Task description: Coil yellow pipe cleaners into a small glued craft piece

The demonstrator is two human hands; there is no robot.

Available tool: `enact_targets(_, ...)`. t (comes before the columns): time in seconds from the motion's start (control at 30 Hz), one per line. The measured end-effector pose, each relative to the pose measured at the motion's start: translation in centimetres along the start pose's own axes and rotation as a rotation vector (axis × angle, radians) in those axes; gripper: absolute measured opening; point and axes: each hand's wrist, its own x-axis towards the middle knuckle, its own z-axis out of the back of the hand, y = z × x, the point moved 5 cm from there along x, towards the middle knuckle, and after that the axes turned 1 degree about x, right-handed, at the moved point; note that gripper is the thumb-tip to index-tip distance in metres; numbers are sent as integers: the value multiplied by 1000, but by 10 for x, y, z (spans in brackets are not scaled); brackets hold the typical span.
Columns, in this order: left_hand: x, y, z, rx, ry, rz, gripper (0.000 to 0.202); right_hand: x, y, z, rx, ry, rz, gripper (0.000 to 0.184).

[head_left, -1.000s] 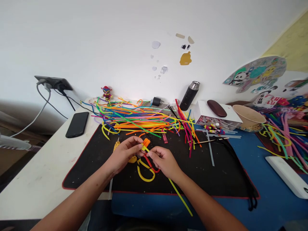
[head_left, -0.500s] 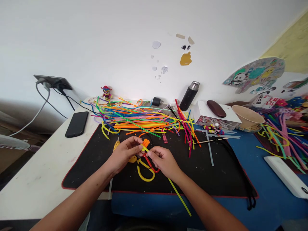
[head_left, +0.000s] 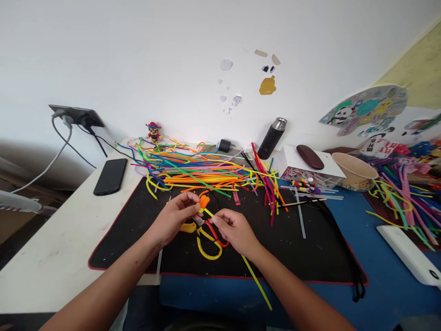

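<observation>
My left hand (head_left: 174,218) pinches a small orange coil of pipe cleaner (head_left: 204,201) above the black mat (head_left: 303,257). My right hand (head_left: 234,231) pinches the long yellow-green pipe cleaner (head_left: 257,281) that runs from the coil back past my wrist toward the mat's near edge. Just below the hands lie scissors with yellow and red handles (head_left: 209,239). A big heap of coloured pipe cleaners (head_left: 203,171) lies beyond the hands at the mat's far edge.
A black phone (head_left: 110,176) lies at the left on the white table. A black flask (head_left: 272,138), a white box (head_left: 310,170) with a dark case, a paper bowl (head_left: 354,169) and more pipe cleaners (head_left: 406,193) stand at the right. A white bar (head_left: 409,253) lies on blue.
My left hand has drawn the orange coil slightly left and away from my right hand, showing more of the yellow-green stem between them. The view shifted a little.
</observation>
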Motion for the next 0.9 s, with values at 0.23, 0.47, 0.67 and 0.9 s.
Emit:
enact_targets(0.23,8,-15,16,362,36,-115,36,0,-3,20,-94,-47,37,37)
enact_targets(0.47,30,-17,7,891,80,-293,19,-5,-10,20,-134,-48,26,36)
enact_targets(0.67,46,-11,-5,1130,132,-468,25,-8,-9,17,-236,-50,54,31)
enact_targets(0.9,14,-30,9,1151,44,-437,18,-7,-7,22,-186,-72,61,30)
